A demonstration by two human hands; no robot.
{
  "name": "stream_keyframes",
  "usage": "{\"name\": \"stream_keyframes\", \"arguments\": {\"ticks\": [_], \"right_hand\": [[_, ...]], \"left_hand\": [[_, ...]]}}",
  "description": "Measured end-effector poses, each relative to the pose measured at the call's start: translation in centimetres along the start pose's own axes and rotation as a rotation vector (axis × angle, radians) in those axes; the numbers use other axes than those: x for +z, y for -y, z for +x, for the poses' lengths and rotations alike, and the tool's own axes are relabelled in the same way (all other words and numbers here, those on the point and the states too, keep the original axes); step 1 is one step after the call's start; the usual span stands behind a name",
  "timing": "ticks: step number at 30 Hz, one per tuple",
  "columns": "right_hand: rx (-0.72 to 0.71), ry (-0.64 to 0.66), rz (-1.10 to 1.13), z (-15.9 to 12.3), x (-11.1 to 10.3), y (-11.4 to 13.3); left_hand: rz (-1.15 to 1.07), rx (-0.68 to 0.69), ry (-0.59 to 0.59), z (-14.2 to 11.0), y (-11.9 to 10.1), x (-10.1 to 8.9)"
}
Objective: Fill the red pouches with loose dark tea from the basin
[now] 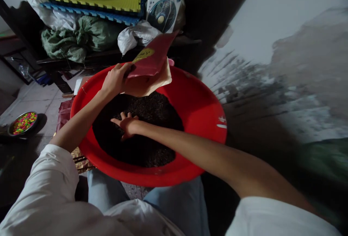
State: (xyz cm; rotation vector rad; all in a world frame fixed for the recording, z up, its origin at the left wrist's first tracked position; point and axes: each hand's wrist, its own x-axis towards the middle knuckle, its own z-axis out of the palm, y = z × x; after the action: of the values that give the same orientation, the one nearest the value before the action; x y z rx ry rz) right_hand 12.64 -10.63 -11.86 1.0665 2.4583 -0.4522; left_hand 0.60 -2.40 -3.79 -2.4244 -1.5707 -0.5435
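Head view. One wide, round red plastic basin near the middle of the scene, just beyond two knees in pale blue jeans. On the basin's floor, one heap of dark granular matter, its exact kind too small to tell.

Left hand over the far-left rim, fingers and thumb pressed together on one red pouch with one yellow label. Pouch tilted up toward the far right, above the basin. Bunched under it and against the hand, one crumpled beige bag or sheet, material unclear. Right hand palm down, fingers spread wide, resting on the heap, gripping nothing. Two white sleeves, one on each arm: near left, near right.

Beyond the basin, on a dark shelf: two foam mats, one yellow above one blue; one green woven sack; one white plastic bag; one box printed with a fan. On the tiled floor at left, one metal bowl of multicoloured pieces. Along the right side, one stained, patchy wall.
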Motion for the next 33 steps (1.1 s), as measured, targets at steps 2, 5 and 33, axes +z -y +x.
{"name": "stream_keyframes", "arguments": {"ticks": [2,5,33], "right_hand": [[-0.001,-0.025,-0.028,-0.2,-0.4,0.6],[-0.021,-0.028,-0.038,-0.5,-0.6,1.0],[-0.501,-0.257,-0.122,-4.4,-1.5,2.2]], "left_hand": [[0.022,-0.028,0.020,-0.2,-0.7,-0.2],[0.101,0.004,0.161,-0.5,-1.7,-0.2],[0.138,0.090,0.363,-1.4,-1.8,-2.0]]}}
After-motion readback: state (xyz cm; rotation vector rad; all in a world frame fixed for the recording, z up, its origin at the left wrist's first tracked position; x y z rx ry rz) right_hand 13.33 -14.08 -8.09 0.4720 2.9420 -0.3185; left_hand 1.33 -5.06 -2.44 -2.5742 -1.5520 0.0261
